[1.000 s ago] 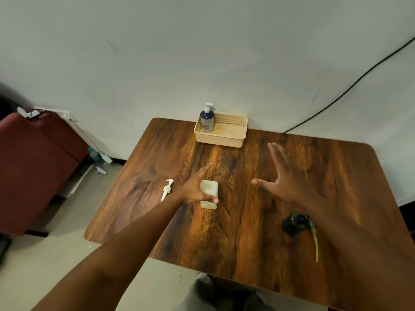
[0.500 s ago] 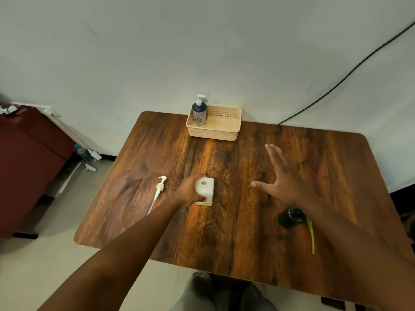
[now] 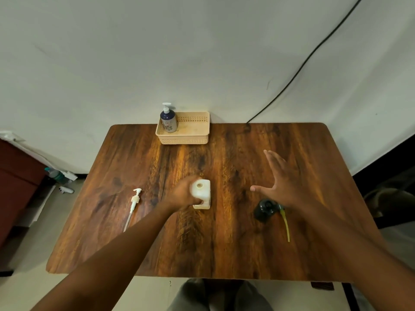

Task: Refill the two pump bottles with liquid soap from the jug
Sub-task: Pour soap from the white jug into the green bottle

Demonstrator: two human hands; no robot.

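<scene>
A small white jug [image 3: 203,194] with an open mouth stands upright in the middle of the wooden table [image 3: 224,243]. My left hand [image 3: 183,194] grips its left side and handle. My right hand [image 3: 278,182] hovers open, fingers spread, to the right of the jug. A white pump head with its tube [image 3: 133,205] lies flat left of the jug. A black pump top with a yellow-green tube [image 3: 267,209] lies just below my right hand. A dark blue pump bottle [image 3: 168,121] with its white pump on stands in the left end of a beige basket [image 3: 193,136].
The basket sits at the table's far edge against a white wall. A black cable [image 3: 303,63] runs up the wall at the right. A dark red piece of furniture [image 3: 15,176] and small items on the floor lie left of the table.
My left hand has closed around the jug and stood it upright with its mouth facing up. My right hand stays spread. The camera has shifted, so the table sits lower in view.
</scene>
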